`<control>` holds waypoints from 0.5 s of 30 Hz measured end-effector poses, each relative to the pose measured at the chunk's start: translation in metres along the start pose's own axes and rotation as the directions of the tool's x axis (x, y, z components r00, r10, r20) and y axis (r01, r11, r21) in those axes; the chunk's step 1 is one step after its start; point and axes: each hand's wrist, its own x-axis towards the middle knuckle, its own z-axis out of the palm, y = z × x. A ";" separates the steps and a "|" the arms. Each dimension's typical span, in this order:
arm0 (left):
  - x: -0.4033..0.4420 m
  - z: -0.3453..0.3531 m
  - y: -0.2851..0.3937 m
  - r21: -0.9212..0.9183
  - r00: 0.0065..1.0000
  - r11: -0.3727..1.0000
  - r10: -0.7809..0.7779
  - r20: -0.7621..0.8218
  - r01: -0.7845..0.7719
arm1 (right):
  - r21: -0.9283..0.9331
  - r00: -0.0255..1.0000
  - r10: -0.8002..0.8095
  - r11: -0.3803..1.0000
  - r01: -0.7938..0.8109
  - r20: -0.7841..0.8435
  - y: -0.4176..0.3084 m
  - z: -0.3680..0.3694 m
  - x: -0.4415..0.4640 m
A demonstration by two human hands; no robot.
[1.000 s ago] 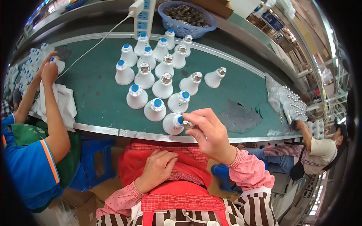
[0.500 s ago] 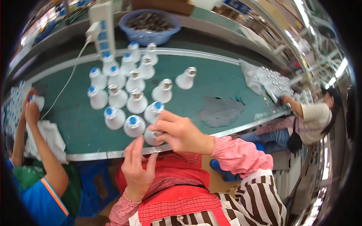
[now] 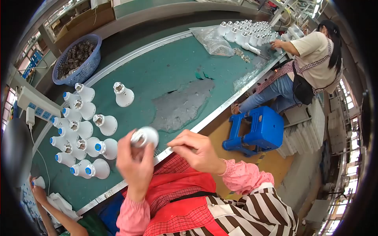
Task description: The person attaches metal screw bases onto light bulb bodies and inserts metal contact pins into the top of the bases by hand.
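My left hand (image 3: 136,167) is closed around a white light bulb (image 3: 150,136), lifted over the front edge of the table, its metal screw base tilted toward the fingers. To the right of it, my right hand (image 3: 199,152) has thumb and forefinger pinched together, apart from the bulb; anything between them is too small to make out. Left of my hands, several white bulbs stand on the green tabletop, some with bare metal bases, like this bulb (image 3: 106,125), others with blue tops, like this blue-topped bulb (image 3: 98,169). One metal-based bulb (image 3: 124,96) stands apart farther back.
A blue basket (image 3: 84,70) of small dark metal parts sits behind the table's rim, near a white power strip (image 3: 41,102). A grey patch (image 3: 181,106) lies mid-table. At right are a co-worker (image 3: 315,59), several bulbs and a blue stool (image 3: 256,129). Another person's hands (image 3: 37,190) work at lower left.
The view has swung right. My left hand, open before, now holds a bulb up off the table. My right hand has come away from the bulbs and stays pinched.
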 end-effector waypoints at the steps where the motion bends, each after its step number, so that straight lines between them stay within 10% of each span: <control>1: 0.013 0.020 -0.002 -0.022 1.000 1.000 -0.003 0.025 0.004 | -0.017 0.999 0.037 0.999 -0.037 -0.034 0.001 -0.008 -0.004; 4: 0.043 0.068 -0.014 0.115 0.967 0.960 0.253 0.019 -0.254 | -0.040 0.987 0.122 0.991 -0.127 -0.101 0.004 -0.026 -0.009; 10: 0.021 0.043 -0.006 -0.033 0.984 0.984 0.176 0.039 -0.174 | 0.159 0.964 0.256 0.957 -0.242 -0.076 -0.004 -0.020 -0.006; 15: 0.008 -0.058 0.014 0.125 0.952 0.946 0.304 -0.034 -0.298 | -0.114 0.981 -0.171 0.977 0.181 0.094 -0.029 -0.006 0.075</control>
